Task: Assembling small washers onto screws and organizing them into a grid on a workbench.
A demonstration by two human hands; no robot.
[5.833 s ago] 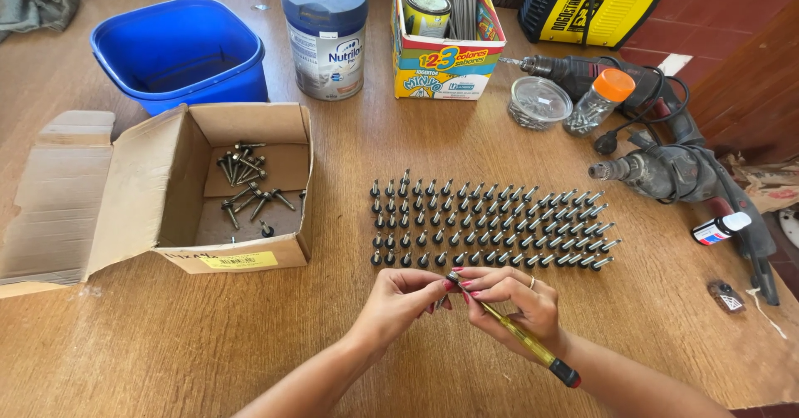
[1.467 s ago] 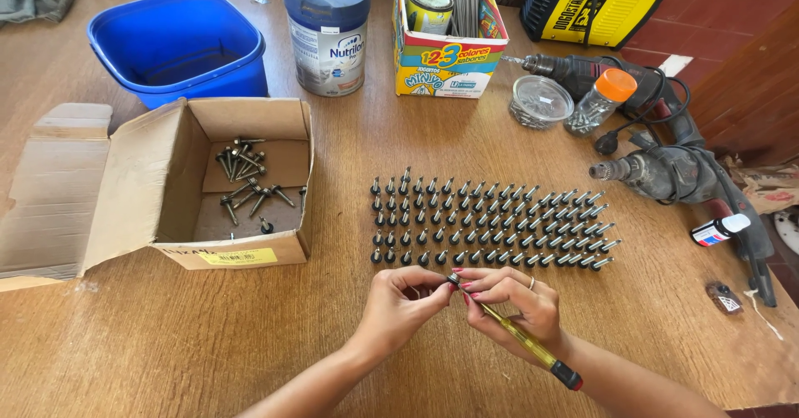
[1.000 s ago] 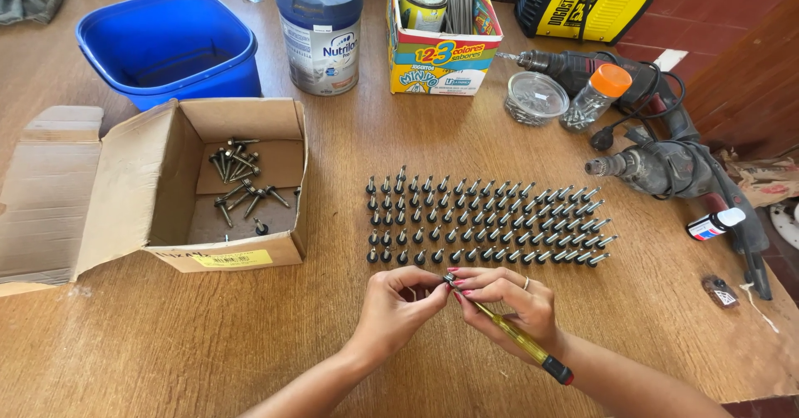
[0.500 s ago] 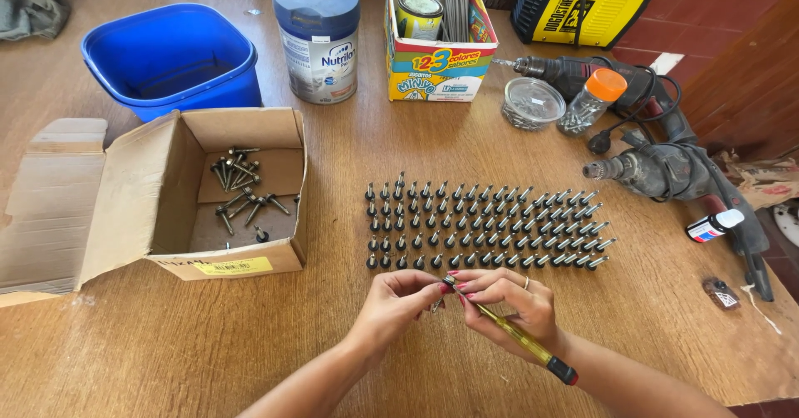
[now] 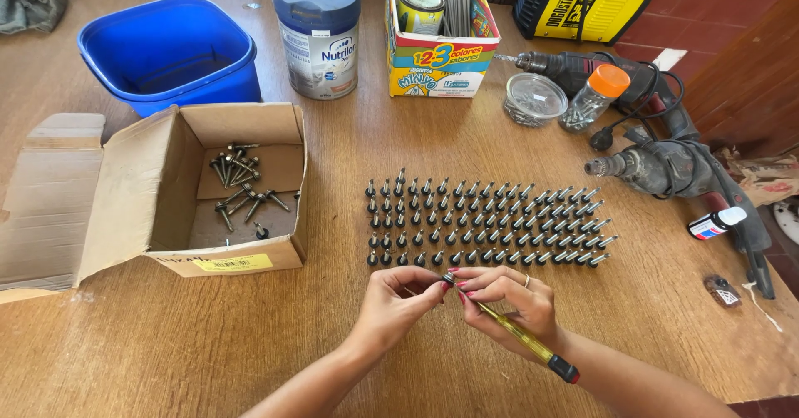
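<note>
An open brown cardboard box with a yellow label lies left; a colourful carton stands beside a blue-lidded tin.

Near the table's edge, the left hand pinches a small dark-headed screw against the right hand, which grips a slim yellow-handled screwdriver. Just beyond stand neat rows of upright dark screws; an open cardboard box lies far left.

Bare-armed, no sleeves showing; red-painted nails on both hands, a thin ring on the right hand.

A wooden table carries rows of upright screws, a cardboard box, blue tub and two drills.
</note>
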